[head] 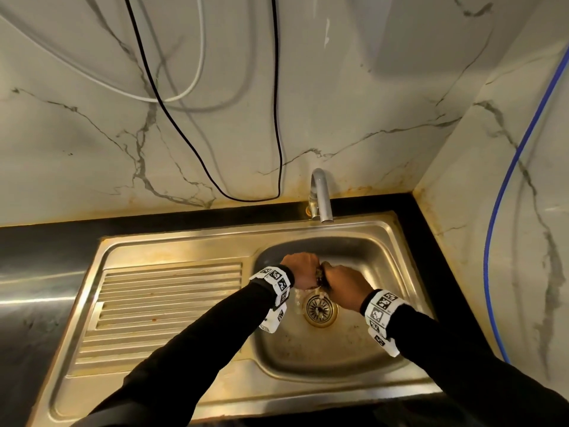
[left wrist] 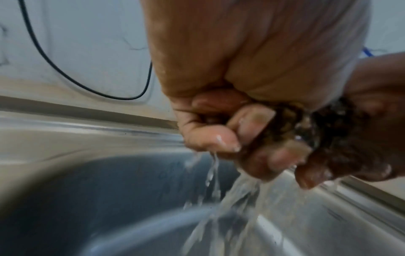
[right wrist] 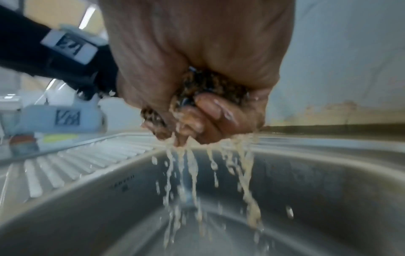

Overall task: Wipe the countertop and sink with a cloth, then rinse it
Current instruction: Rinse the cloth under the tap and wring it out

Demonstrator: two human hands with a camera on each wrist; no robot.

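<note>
Cloth (head: 320, 276), a dark wet wad at centre frame, lies bunched between my two fists above the sink (head: 381, 241) drain, its length running hand to hand. My left hand (head: 300, 268) and right hand (head: 345, 283) each clench one end, knuckles nearly touching, murky water streaming down; wringing, I judge.

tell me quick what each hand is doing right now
Left hand: closed, gripping the wet cloth.
Right hand: closed, gripping the same cloth over the sink.
</note>
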